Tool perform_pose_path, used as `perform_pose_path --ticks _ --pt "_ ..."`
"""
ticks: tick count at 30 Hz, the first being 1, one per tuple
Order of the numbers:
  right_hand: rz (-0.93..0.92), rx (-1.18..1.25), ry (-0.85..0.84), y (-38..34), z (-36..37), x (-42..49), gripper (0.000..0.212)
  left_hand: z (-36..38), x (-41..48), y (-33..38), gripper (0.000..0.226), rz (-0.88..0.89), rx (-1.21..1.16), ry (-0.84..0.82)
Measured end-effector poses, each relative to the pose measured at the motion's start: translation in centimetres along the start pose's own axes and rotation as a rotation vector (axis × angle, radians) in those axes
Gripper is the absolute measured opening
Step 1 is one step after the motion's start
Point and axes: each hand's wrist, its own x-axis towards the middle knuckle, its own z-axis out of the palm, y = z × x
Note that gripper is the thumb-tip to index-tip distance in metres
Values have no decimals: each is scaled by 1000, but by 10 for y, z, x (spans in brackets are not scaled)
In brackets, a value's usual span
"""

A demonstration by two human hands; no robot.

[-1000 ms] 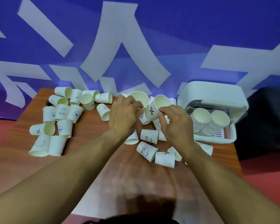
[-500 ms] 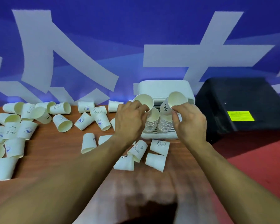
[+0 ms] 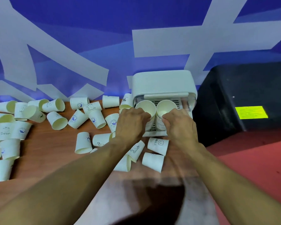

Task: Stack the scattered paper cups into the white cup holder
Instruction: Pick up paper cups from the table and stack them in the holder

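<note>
**Both cups down on the holder's stacks**

Since 0.5 s ago we've lowered both hands: the two cups we held above the white cup holder now sit inside its open front, side by side, mouths toward us.

Our left hand has fingers curled on the near wall of the left cup, pinching it just under the rim. Our right hand does the same w/ the right cup. Both cups rest on the stacks already in the holder; ribbed rims of the nested cups show betw. our knuckles. Whether they're fully seated we can't tell, since our hands cover the join.

Holder lid is up.

Loose cups lie on their sides on the wooden table, mostly left of the holder and out to the far left edge. A few more lie just in front of it, incl. a "HELLO" cup and an elephant-print cup partly under our left forearm.

Right of the holder, close beside it, is a black box w/ a yellow label. Behind the holder: blue wall w/ white strokes. Red floor to the holder's right-front.
</note>
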Motion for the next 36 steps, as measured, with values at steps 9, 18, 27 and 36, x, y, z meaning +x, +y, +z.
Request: perform_pose_path --ticks 9,18,27,36 --pt "26 4 -1 11 22 11 19 19 9 -1 18 -42 -144 -86" --pt "68 67 22 11 27 20 14 25 16 -4 21 -130 -269 -90" --pt "87 60 57 5 25 11 17 24 5 0 25 -137 -264 -70" --pt "16 60 146 -16 16 1 22 15 -10 -7 30 -82 -298 74"
